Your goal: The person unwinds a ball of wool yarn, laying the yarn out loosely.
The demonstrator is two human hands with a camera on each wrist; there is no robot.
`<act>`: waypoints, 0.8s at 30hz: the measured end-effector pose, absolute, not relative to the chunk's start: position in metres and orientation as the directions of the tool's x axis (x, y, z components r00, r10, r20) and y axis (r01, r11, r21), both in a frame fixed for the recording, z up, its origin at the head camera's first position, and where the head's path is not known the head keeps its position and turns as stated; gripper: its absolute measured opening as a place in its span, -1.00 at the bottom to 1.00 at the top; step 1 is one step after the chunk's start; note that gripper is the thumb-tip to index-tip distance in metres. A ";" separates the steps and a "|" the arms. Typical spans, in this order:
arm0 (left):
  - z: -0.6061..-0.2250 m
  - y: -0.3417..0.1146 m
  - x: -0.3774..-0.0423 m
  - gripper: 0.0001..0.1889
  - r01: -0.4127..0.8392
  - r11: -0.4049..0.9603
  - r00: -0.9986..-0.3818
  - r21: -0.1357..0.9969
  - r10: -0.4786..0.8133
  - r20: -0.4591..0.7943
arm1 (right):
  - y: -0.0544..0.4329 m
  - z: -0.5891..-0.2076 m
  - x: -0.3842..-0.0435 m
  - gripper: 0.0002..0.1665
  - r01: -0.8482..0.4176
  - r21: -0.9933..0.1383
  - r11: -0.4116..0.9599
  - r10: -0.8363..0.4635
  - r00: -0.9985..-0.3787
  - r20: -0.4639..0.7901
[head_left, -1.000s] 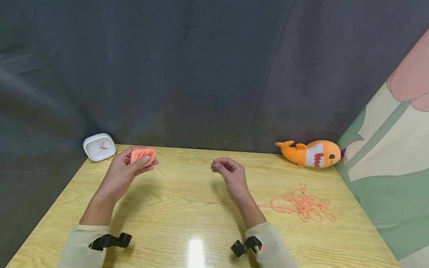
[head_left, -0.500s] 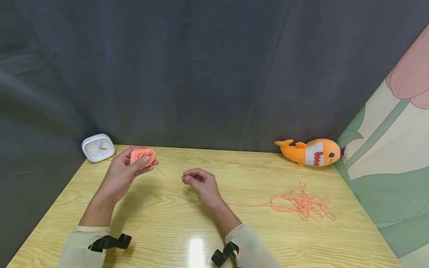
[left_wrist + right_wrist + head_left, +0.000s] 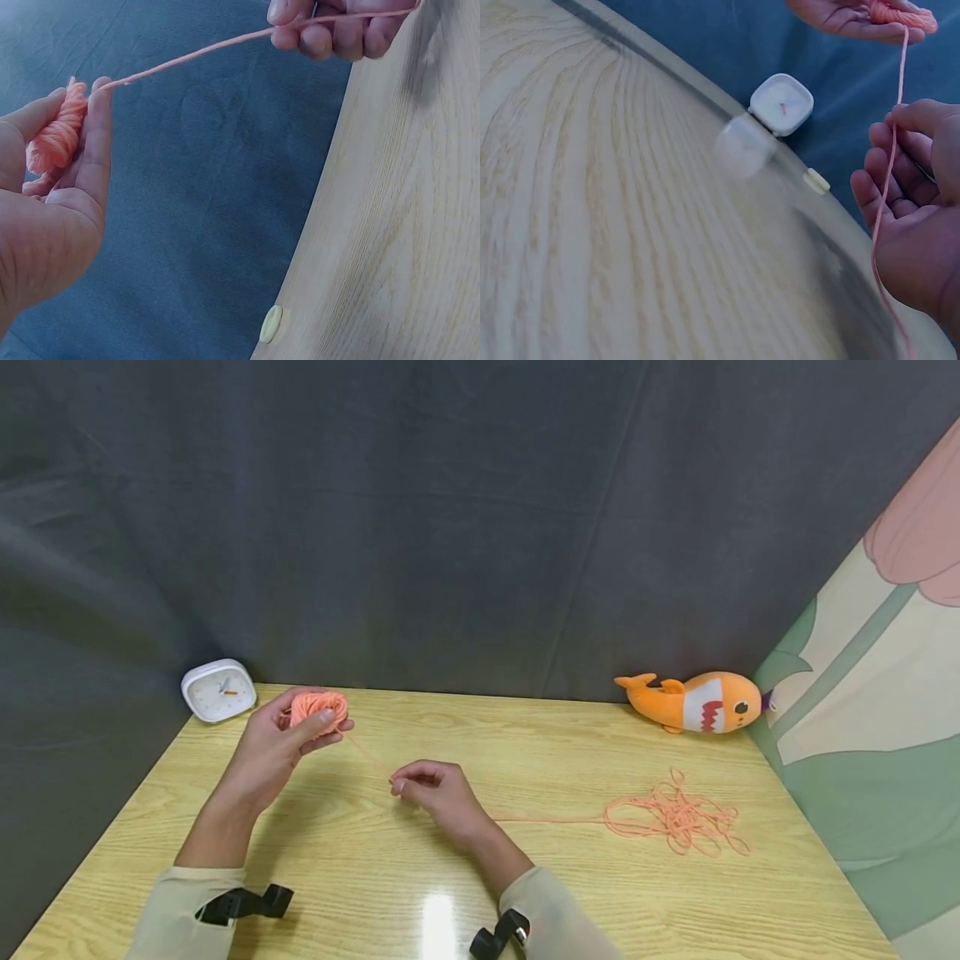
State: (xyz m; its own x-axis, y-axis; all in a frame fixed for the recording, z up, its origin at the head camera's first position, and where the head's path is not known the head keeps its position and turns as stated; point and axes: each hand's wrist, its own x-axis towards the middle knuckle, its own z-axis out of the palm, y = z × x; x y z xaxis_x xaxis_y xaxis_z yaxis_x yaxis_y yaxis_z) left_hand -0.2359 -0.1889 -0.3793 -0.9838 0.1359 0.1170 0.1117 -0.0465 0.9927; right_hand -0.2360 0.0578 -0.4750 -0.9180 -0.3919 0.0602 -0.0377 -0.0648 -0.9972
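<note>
My left hand (image 3: 272,739) holds a small wound ball of coral yarn (image 3: 318,707) between thumb and fingers, raised over the table's left side. From the ball a single strand (image 3: 187,56) runs taut to my right hand (image 3: 442,795), which pinches it between thumb and index finger. In the right wrist view the same strand (image 3: 889,176) passes across the palm and hangs down past the wrist. Over on the table's right lies a loose tangle of the same yarn (image 3: 682,817), joined to the strand.
A white clock (image 3: 220,691) stands at the table's back left corner. An orange plush shark (image 3: 697,703) lies at the back right. A small pale yellow piece (image 3: 817,181) sits on the table edge. Behind the wooden table (image 3: 360,893) hangs a dark curtain (image 3: 450,527).
My right hand has moved left and down toward the left hand, and the strand between them is shorter. The left hand with the yarn ball has stayed nearly still.
</note>
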 end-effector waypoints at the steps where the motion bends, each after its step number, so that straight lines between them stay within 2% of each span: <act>1: -0.379 -0.189 -0.236 -0.62 0.110 -0.050 -0.984 0.993 0.136 0.116 | 0.058 -0.474 -0.236 -0.74 -0.046 -0.997 -0.056 -0.390 -0.918 0.064; 8: -0.380 -0.193 -0.234 -0.62 0.115 -0.064 -0.982 0.991 0.142 0.123 | 0.077 -0.462 -0.242 -0.65 -0.071 -0.997 -0.042 -0.367 -0.927 0.082; 15: -0.380 -0.193 -0.234 -0.61 0.121 -0.067 -0.978 0.990 0.163 0.130 | 0.106 -0.446 -0.245 -0.64 -0.132 -0.990 -0.044 -0.258 -0.956 0.139; 24: -0.381 -0.191 -0.236 -0.63 0.121 -0.061 -0.977 0.991 0.169 0.130 | 0.139 -0.434 -0.244 -0.89 -0.158 -0.983 -0.096 -0.186 -0.967 0.174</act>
State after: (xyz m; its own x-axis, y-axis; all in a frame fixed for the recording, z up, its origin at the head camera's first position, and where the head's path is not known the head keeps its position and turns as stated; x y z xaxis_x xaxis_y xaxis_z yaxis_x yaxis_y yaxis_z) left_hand -0.2364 -0.1913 -0.3809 -0.9770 0.1688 0.1301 0.1214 -0.0607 0.9907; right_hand -0.2440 0.1389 -0.4338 -0.9670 -0.1862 0.1739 -0.1582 -0.0964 -0.9827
